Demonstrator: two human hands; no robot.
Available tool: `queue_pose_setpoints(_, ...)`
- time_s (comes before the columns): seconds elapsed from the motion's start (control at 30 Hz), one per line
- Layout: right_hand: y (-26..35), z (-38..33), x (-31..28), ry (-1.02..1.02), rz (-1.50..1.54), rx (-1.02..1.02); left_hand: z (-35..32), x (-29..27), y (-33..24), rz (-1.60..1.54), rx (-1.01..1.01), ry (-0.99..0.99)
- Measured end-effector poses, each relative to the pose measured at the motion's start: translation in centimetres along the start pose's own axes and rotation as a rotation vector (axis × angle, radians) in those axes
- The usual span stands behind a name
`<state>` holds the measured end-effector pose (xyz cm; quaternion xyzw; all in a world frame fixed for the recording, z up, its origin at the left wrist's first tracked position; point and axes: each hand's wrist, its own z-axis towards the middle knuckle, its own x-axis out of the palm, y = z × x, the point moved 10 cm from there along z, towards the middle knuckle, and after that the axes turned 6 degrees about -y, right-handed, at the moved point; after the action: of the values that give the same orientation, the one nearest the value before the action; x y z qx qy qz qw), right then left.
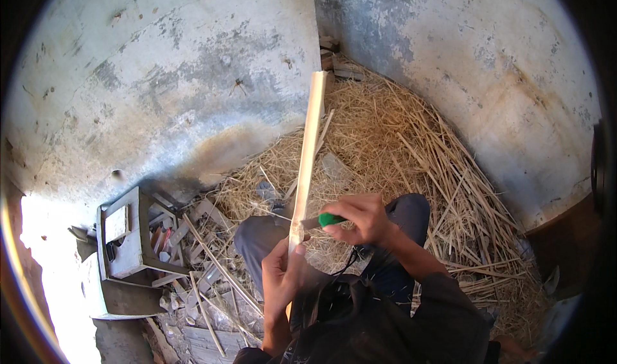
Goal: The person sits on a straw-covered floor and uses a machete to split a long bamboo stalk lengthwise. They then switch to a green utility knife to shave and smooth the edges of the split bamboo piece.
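A long, pale split bamboo strip rises from my lap, leaning slightly right at its far end. My left hand is closed round its lower part, with the thumb along the strip. In my right hand is a knife with a green grip. Its short blade points left and touches or nearly touches the strip just above my left fingers. A rough, shaved patch shows on the bamboo there. The blade's edge is too small to make out.
Dry shavings cover the floor ahead, with thin strips heaped at the right. A small wooden stool stands at the left, beside scattered offcuts. Weathered walls meet in a corner ahead. My bent knees flank the work.
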<state>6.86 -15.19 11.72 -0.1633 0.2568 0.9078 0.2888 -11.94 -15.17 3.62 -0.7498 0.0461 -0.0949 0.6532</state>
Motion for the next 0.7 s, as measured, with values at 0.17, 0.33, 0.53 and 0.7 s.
queue_pose_setpoints(0.17, 1.0, 0.2, 0.9, 0.018, -0.030, -0.029, -0.6, -0.1, -1.5, 0.121, 0.101, -0.053)
queue_pose_setpoints(0.33, 1.4, 0.5, 0.6, -0.002, -0.060, -0.043, -1.0, -0.4, -1.7, 0.159, 0.102, -0.078)
queue_pose_setpoints(0.53, 1.5, 0.6, 0.1, -0.033, -0.105, -0.075, -1.2, -0.2, -2.5, 0.202, 0.137, -0.097)
queue_pose_setpoints(0.7, 1.5, 0.7, -0.4, -0.066, -0.135, -0.075, -1.2, -0.1, -3.2, 0.266, 0.223, -0.120)
